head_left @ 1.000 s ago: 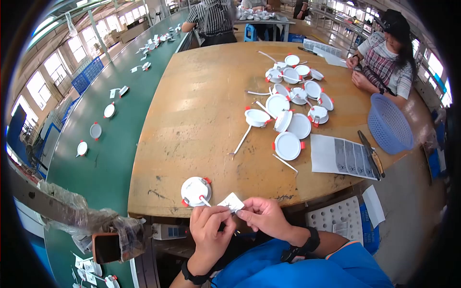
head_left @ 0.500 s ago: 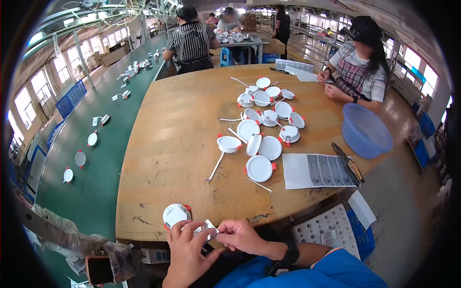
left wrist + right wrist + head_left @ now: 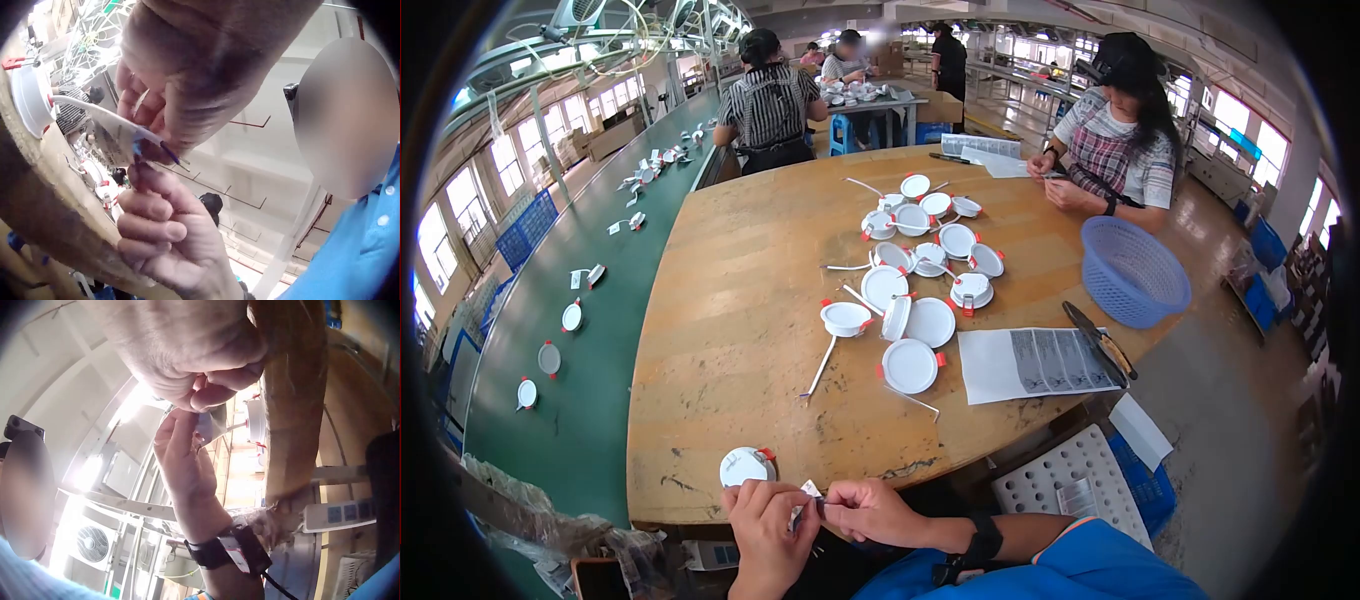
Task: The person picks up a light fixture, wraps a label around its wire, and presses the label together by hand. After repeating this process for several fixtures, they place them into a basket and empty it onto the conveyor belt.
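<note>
At the table's near left corner lies a round white downlight [image 3: 747, 467] with red-tipped clips. Its white cable [image 3: 94, 109] runs to both hands and ends in thin dark-sheathed wires [image 3: 170, 154] with bare tips. The left hand [image 3: 768, 525] holds the cable near that end between thumb and fingers. Beside the cable is a small white label [image 3: 811, 488], largely covered by fingers. The right hand [image 3: 874, 512] pinches the label's edge, its fingertips right against the left hand's. In the right wrist view the label [image 3: 214, 425] stands between both hands' fingertips.
Several downlights [image 3: 910, 366] lie heaped mid-table beside a printed sheet [image 3: 1040, 365], dark-bladed scissors [image 3: 1095, 340] and a blue basket [image 3: 1135, 272]. A green conveyor [image 3: 550, 320] with more downlights runs along the left. A person [image 3: 1115, 140] sits at the far right.
The head view has swung, shifting table and lights left. The left fingers, spread over the label half a second ago, are now curled in at the cable and label; the right hand stays close.
</note>
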Motion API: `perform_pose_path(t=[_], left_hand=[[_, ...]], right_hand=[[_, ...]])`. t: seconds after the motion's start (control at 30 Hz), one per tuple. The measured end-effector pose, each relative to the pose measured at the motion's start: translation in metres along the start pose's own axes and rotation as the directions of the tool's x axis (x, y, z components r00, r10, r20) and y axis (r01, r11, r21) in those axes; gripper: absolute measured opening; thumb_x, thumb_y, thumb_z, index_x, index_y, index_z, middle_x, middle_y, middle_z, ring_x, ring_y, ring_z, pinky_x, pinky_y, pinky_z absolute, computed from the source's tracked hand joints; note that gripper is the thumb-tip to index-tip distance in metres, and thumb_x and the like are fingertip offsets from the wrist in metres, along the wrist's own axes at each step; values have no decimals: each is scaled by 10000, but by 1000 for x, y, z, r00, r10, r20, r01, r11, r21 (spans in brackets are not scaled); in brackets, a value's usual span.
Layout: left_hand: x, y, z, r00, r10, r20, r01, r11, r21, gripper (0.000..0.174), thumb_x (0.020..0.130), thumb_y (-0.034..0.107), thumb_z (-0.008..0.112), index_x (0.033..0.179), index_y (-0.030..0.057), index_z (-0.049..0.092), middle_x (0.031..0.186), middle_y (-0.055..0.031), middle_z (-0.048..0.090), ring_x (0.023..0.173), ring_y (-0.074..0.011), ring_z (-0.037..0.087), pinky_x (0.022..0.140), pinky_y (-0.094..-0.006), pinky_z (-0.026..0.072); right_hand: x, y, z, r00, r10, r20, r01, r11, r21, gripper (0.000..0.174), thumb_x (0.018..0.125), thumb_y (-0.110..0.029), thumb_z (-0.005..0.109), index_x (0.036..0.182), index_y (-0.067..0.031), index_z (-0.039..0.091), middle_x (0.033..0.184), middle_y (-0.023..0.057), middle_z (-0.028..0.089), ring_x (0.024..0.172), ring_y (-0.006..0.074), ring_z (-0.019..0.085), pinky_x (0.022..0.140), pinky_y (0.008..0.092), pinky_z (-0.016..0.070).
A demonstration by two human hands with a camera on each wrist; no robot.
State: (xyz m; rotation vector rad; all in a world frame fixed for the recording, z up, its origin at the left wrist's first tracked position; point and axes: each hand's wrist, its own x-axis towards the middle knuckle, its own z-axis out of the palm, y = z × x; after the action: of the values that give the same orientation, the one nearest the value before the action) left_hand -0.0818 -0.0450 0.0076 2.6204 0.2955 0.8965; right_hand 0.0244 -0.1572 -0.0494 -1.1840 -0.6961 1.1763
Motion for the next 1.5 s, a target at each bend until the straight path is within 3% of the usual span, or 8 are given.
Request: perform_pose_path(t=[0.13, 0.2, 0.33, 0.63, 0.83, 1.03, 1.23, 1.5], left_hand=[[0, -9, -2, 988, -26, -151, 30, 999, 26, 184, 611, 32, 681, 730, 103, 560, 762, -23, 564, 724, -213, 513, 698, -347, 324], [-5, -10, 1, 994, -10, -104, 11, 1000, 8, 182, 615, 32, 683, 730, 101, 559, 761, -23, 564, 722, -215, 513, 697, -348, 328], [-12, -12, 12, 991, -36, -129, 23, 995, -94, 188, 617, 26, 692, 731, 95, 559, 748, -35, 562, 696, -221, 510, 675, -350, 344], [-20, -14, 18, 980, -93, -175, 60, 981, -186, 187, 618, 22, 696, 739, 86, 568, 727, -42, 562, 666, -216, 508, 633, -330, 353], [-21, -14, 16, 977, -114, -181, 76, 976, -205, 174, 622, 26, 696, 732, 79, 570, 735, -45, 573, 661, -212, 513, 630, -323, 354], [-20, -13, 13, 969, -140, -203, 99, 975, -200, 120, 625, -7, 668, 690, 45, 581, 715, -65, 588, 656, -199, 531, 629, -292, 393], [-21, -12, 19, 942, -186, -281, 122, 966, -229, 126, 624, -36, 645, 662, 26, 541, 688, -82, 563, 647, -204, 527, 615, -284, 405], [-17, -17, 23, 832, -314, -457, 183, 933, -309, 119, 688, -60, 593, 657, 17, 508, 663, -82, 523, 637, -190, 508, 622, -276, 393]], right_hand=[[0, 0, 3, 1000, -24, 11, 24, 997, 69, 128, 866, -171, 538, 841, -46, 543, 629, -21, 506, 493, 31, 451, 427, 167, 346], [-6, -21, 2, 997, -70, -46, 74, 993, 95, 170, 869, -204, 554, 868, -34, 545, 637, -37, 504, 508, 16, 445, 437, 156, 345], [-2, -31, 2, 986, -141, -94, 133, 987, -89, 230, 838, -243, 613, 869, -24, 551, 636, -51, 499, 522, -3, 408, 432, 155, 311], [6, -16, -2, 995, -12, -103, 3, 997, -83, 226, 843, -239, 606, 883, -22, 560, 644, -38, 528, 490, 9, 412, 411, 165, 312], [7, -20, 3, 997, 7, -76, -1, 998, 68, 177, 861, -198, 579, 898, -25, 589, 592, -41, 486, 461, 17, 397, 411, 160, 299], [10, -13, 3, 995, -44, -91, 43, 999, -9, 196, 842, -207, 608, 891, -18, 601, 621, -55, 516, 479, 1, 392, 417, 165, 299], [9, -14, 10, 981, -139, -132, 126, 987, -100, 173, 845, -178, 603, 830, -6, 602, 601, -59, 508, 495, -3, 397, 421, 162, 297], [9, -7, 13, 995, -40, -91, 43, 999, 31, 195, 858, -207, 586, 770, -34, 564, 535, -36, 480, 435, 10, 402, 380, 173, 297]])
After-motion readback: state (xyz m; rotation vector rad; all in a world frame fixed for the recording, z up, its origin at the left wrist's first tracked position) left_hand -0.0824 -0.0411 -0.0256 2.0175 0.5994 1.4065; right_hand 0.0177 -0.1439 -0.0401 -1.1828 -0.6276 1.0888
